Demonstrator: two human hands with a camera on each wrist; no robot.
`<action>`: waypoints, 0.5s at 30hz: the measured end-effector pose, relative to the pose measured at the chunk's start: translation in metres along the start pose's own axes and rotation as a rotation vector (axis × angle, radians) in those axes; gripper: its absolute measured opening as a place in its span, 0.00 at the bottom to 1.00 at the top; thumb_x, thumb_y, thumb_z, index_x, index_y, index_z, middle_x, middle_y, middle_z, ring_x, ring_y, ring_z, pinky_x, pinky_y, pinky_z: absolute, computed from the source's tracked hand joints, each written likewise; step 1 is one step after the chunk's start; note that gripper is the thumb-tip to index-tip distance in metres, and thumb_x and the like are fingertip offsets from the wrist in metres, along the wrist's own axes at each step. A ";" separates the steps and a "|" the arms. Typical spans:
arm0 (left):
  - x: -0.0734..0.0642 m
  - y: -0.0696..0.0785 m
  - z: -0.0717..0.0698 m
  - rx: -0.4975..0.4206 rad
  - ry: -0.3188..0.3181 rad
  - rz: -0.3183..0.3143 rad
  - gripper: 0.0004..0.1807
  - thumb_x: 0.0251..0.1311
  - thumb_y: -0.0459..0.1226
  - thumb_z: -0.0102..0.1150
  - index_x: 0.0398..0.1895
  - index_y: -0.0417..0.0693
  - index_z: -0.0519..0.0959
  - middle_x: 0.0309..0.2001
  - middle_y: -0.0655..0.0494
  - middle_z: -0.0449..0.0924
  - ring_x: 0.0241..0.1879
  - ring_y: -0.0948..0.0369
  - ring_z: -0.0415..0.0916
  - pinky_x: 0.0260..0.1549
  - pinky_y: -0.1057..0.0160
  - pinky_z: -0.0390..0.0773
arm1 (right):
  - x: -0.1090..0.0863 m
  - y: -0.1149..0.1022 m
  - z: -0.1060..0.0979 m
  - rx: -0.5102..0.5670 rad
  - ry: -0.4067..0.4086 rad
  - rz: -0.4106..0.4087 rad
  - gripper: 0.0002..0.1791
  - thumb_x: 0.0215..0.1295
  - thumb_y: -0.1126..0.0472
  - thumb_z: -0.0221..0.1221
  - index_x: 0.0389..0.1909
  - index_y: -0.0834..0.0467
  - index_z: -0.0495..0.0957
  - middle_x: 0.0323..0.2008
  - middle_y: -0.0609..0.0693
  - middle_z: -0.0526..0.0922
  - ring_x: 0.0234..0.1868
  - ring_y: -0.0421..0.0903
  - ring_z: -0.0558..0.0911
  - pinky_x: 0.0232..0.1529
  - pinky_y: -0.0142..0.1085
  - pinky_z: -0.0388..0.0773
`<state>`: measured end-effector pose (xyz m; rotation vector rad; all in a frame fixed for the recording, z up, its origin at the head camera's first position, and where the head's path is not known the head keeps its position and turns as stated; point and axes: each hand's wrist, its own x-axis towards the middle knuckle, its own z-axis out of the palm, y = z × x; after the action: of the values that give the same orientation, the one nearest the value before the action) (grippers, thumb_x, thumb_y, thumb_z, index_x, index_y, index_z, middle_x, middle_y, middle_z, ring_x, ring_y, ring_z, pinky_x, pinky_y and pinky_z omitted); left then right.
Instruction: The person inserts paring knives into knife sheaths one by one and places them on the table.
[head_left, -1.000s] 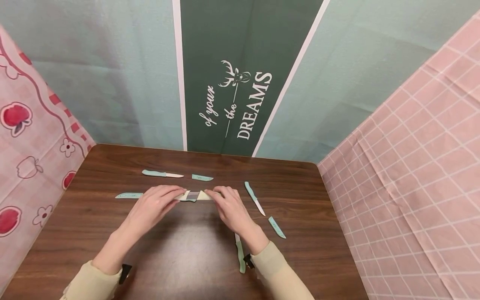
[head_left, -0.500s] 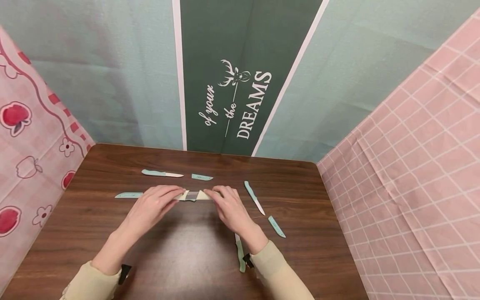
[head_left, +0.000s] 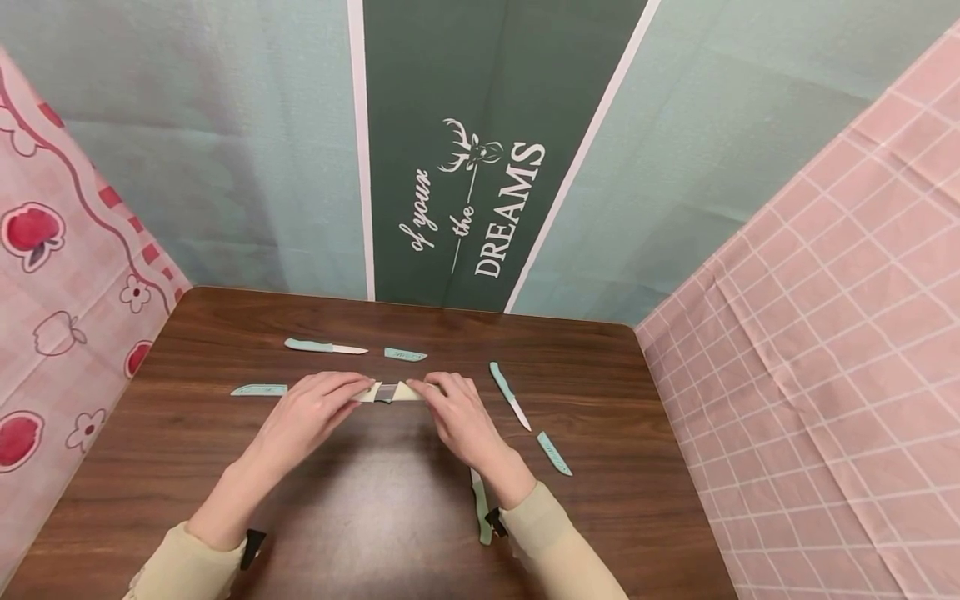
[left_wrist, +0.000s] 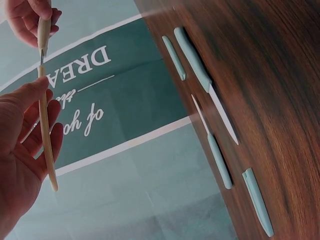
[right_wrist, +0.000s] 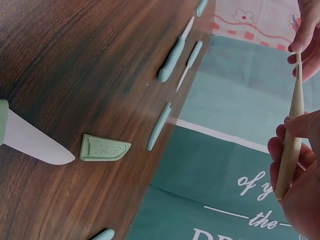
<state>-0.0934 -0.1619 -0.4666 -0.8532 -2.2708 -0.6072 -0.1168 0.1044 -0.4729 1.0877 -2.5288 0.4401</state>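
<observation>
Slightly closer together than a second ago, my left grip [head_left: 313, 405] and right grip [head_left: 454, 410] angle inward, fingers curled round either end of a cream knife [head_left: 387, 392] above the desk [head_left: 360, 517], midway between its side edges.

Less blade [head_left: 387, 392] showing, fingers [head_left: 351, 382] slightly closer together

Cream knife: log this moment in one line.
left hand: holds cream sheath | right hand: holds cream handle | blade: partly exposed between them
</observation>
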 end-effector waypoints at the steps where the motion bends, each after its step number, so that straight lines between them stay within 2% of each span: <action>1: 0.000 0.000 0.001 -0.002 0.003 0.003 0.19 0.75 0.46 0.49 0.51 0.43 0.84 0.46 0.52 0.86 0.44 0.53 0.83 0.44 0.52 0.81 | 0.000 0.000 0.000 0.000 0.000 0.000 0.22 0.71 0.67 0.56 0.63 0.49 0.75 0.50 0.48 0.79 0.48 0.46 0.78 0.48 0.42 0.75; 3: 0.001 0.000 0.002 -0.006 0.007 0.009 0.25 0.77 0.49 0.40 0.51 0.44 0.84 0.46 0.52 0.86 0.45 0.54 0.83 0.44 0.52 0.81 | 0.000 0.000 0.000 0.002 -0.001 0.000 0.22 0.72 0.67 0.56 0.63 0.49 0.76 0.50 0.48 0.79 0.48 0.46 0.78 0.48 0.42 0.75; 4: 0.001 0.000 0.002 -0.009 0.010 0.009 0.26 0.77 0.50 0.39 0.51 0.43 0.84 0.46 0.52 0.86 0.44 0.53 0.83 0.44 0.52 0.81 | 0.000 0.000 0.000 0.004 -0.002 0.002 0.22 0.72 0.67 0.56 0.63 0.49 0.76 0.50 0.48 0.79 0.48 0.46 0.78 0.48 0.42 0.75; 5: 0.001 0.000 0.003 -0.011 0.011 0.009 0.20 0.76 0.47 0.47 0.51 0.43 0.84 0.46 0.52 0.86 0.44 0.53 0.83 0.44 0.52 0.81 | -0.001 0.001 0.000 0.005 -0.003 0.003 0.22 0.72 0.67 0.56 0.63 0.49 0.76 0.50 0.48 0.79 0.48 0.46 0.78 0.48 0.42 0.75; 7: 0.001 0.000 0.003 -0.011 0.011 0.008 0.20 0.75 0.47 0.48 0.51 0.43 0.84 0.46 0.52 0.86 0.44 0.54 0.83 0.44 0.52 0.81 | -0.001 0.001 0.001 0.006 -0.003 0.003 0.22 0.72 0.67 0.56 0.63 0.49 0.76 0.50 0.48 0.79 0.48 0.46 0.78 0.48 0.42 0.75; 8: 0.001 0.000 0.003 -0.015 0.009 0.007 0.18 0.74 0.45 0.51 0.51 0.43 0.84 0.47 0.52 0.86 0.44 0.53 0.83 0.44 0.52 0.81 | -0.001 0.001 0.001 0.007 -0.002 0.003 0.22 0.72 0.67 0.56 0.63 0.49 0.76 0.50 0.48 0.79 0.48 0.46 0.78 0.48 0.41 0.75; 11: 0.001 0.001 0.003 -0.005 0.003 0.000 0.20 0.76 0.47 0.47 0.51 0.44 0.84 0.46 0.53 0.86 0.44 0.54 0.83 0.44 0.53 0.81 | -0.001 0.001 0.001 0.007 0.003 -0.001 0.22 0.71 0.67 0.56 0.63 0.49 0.76 0.50 0.48 0.79 0.48 0.46 0.78 0.47 0.41 0.74; 12: 0.000 0.001 0.004 -0.004 0.003 -0.001 0.27 0.77 0.51 0.38 0.51 0.44 0.84 0.46 0.53 0.86 0.44 0.54 0.83 0.44 0.53 0.81 | -0.001 0.002 0.001 0.007 0.004 -0.002 0.22 0.71 0.67 0.56 0.63 0.49 0.76 0.50 0.48 0.79 0.48 0.46 0.78 0.47 0.41 0.74; 14: 0.000 0.002 0.004 -0.004 0.000 -0.005 0.27 0.77 0.51 0.37 0.51 0.44 0.84 0.46 0.53 0.86 0.44 0.54 0.83 0.44 0.53 0.81 | -0.001 0.002 0.002 0.006 0.006 -0.004 0.22 0.71 0.67 0.57 0.63 0.49 0.76 0.50 0.48 0.79 0.48 0.46 0.78 0.46 0.41 0.74; 15: 0.000 0.002 0.004 0.000 -0.001 -0.007 0.30 0.77 0.52 0.33 0.51 0.44 0.84 0.46 0.53 0.86 0.44 0.54 0.83 0.44 0.53 0.81 | -0.001 0.002 0.002 0.006 0.006 -0.005 0.22 0.71 0.68 0.56 0.63 0.49 0.76 0.50 0.48 0.79 0.48 0.46 0.78 0.47 0.41 0.74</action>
<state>-0.0940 -0.1581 -0.4691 -0.8456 -2.2758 -0.6100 -0.1182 0.1057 -0.4751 1.0928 -2.5209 0.4495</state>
